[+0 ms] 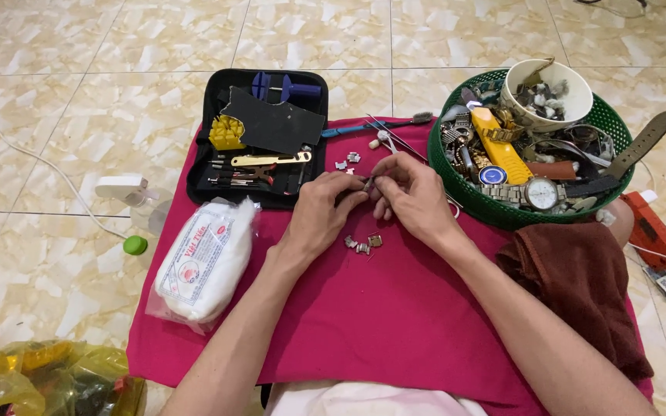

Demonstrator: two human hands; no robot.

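Both hands meet over the pink cloth (379, 308): the left hand (319, 209) and right hand (414, 196) pinch a small metal link (367, 184) between fingertips. Loose links (362, 244) lie just below. The work appears mid-step, calling for a steady, fine grip.

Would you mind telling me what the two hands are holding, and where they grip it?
The left hand and right hand pinch a small metal piece between their fingertips, one hand at each end; what it is cannot be told.
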